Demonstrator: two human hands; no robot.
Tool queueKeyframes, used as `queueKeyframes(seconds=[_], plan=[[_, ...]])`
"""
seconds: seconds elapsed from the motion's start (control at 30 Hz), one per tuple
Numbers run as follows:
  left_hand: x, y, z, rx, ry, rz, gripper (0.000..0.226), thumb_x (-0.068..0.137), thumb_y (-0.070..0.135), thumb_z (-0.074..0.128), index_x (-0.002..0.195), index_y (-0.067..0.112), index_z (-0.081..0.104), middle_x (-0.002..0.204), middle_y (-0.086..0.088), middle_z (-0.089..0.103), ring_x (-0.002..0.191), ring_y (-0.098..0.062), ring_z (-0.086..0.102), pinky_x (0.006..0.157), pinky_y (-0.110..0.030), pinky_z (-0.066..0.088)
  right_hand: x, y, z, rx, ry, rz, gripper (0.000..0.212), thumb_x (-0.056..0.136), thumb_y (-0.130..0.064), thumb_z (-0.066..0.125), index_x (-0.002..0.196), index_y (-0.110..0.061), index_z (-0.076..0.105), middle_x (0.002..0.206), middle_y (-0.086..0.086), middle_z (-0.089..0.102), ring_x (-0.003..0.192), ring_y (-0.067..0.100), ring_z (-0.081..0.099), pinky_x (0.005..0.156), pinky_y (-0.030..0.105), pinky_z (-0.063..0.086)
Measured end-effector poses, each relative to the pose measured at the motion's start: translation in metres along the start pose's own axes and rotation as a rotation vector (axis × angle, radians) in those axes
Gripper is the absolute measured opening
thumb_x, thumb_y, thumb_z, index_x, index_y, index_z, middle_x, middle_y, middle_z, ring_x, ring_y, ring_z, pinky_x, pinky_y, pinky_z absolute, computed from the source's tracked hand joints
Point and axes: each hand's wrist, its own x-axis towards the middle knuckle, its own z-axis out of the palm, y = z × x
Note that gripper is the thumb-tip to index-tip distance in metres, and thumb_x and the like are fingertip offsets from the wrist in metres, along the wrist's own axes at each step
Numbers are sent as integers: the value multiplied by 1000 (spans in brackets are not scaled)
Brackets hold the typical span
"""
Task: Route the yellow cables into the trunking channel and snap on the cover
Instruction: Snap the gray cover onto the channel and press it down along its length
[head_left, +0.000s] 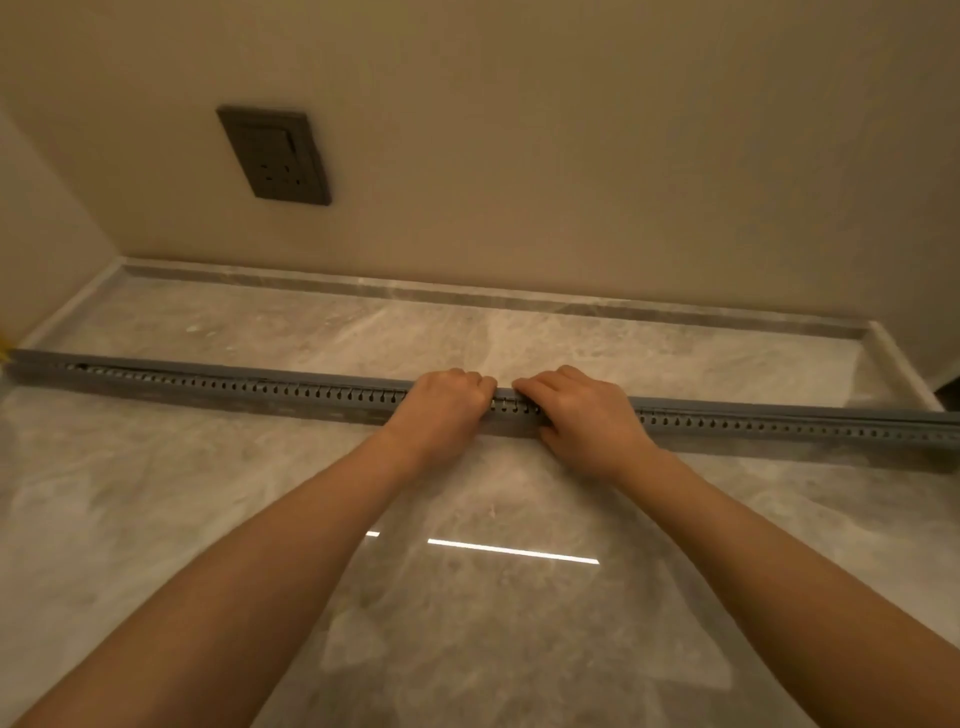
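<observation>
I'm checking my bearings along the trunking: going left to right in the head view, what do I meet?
Yellow cable end at the left edge → wall socket up on the wall → left hand on the trunking → right hand on it → the trunking's right stretch running out of frame.

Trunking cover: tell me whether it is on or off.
On along the length in view: the cover lies atop the trunking. Left hand and right hand press it mid-length. Whether it is fully snapped, cannot tell.
</observation>
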Motion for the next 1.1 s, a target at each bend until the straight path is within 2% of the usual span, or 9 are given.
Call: queueKeyframes(seconds=[0.2,0.37,0.53,0.77,0.97,1.1], plan=[[4,-7,-5,-15,-41,33,20,89,25,49,103,12,54,98,-7,65,88,-27,59,72,-34,42,-21,25,-14,-83,4,135,32,81,-27,60,113,-19,58,107,-1,63,99,21,53,65,31,41],[10,-16,-7,33,-68,123,21,88,30,50,97,13,58,88,-5,66,79,-25,59,68,-32,42,-18,16,-19,-137,-33,200,26,81,-26,60,105,-17,58,97,2,62,91,23,55,60,29,32],[17,-25,-2,64,-42,217,23,89,33,48,97,15,60,86,-6,67,77,-25,60,64,-29,36,-13,8,-21,-196,-80,255,27,81,-27,59,106,-17,59,97,2,63,89,23,57,61,29,34],[18,-27,4,64,-18,276,26,87,33,48,97,13,62,89,-6,68,79,-26,62,61,-29,30,-13,5,-26,-198,-127,268,32,81,-31,60,109,-15,60,99,4,65,91,25,58,69,33,42],[12,-19,-10,112,-53,270,22,89,32,49,92,13,60,89,-6,67,79,-26,62,59,-29,31,-17,8,-24,-189,-71,206,29,82,-31,57,107,-16,60,97,3,65,90,24,58,63,30,35],[15,9,-26,115,-77,169,17,87,31,51,81,16,56,87,-5,65,78,-25,61,57,-30,29,-19,15,-24,-135,5,132,27,80,-28,59,103,-15,62,93,3,65,85,24,58,58,29,35]])
